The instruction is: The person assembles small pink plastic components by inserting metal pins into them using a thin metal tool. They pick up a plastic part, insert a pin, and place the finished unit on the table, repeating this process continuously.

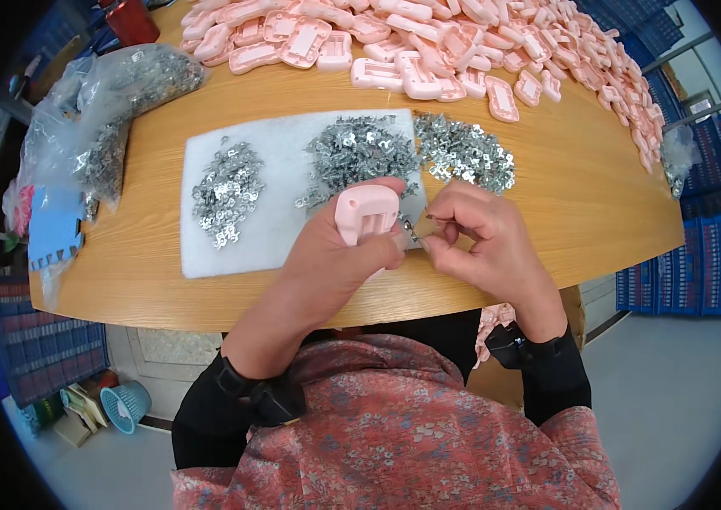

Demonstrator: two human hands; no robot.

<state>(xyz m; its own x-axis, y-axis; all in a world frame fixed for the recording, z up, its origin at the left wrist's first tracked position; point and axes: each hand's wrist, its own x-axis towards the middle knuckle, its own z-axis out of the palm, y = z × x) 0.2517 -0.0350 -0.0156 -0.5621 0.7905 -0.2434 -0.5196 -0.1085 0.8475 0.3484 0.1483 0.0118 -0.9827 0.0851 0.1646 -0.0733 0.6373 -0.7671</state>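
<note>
A pink plastic housing (pixel 366 208) is gripped in my left hand (pixel 326 246), its compartment side facing up and the thumb laid across its lower end. Close by on the right, my right hand (pixel 481 238) pinches a small metal contact piece (pixel 412 231) between thumb and fingers, near the housing's edge. Whether the piece touches the housing I cannot tell. Behind my hands a heap of small metal pieces (pixel 360 153) lies on a white foam sheet (pixel 284 140). A smaller pile (pixel 229 191) sits on the sheet's left part, and another pile (pixel 466 153) rests on the wood to the right.
Many pink housings (pixel 428 42) are heaped along the far side of the wooden table (pixel 590 187). Clear plastic bags of metal pieces (pixel 110 119) stand at the left, beside a blue foam mat (pixel 54 229). Blue crates (pixel 692 263) and a light blue basket (pixel 125 405) are beyond the table.
</note>
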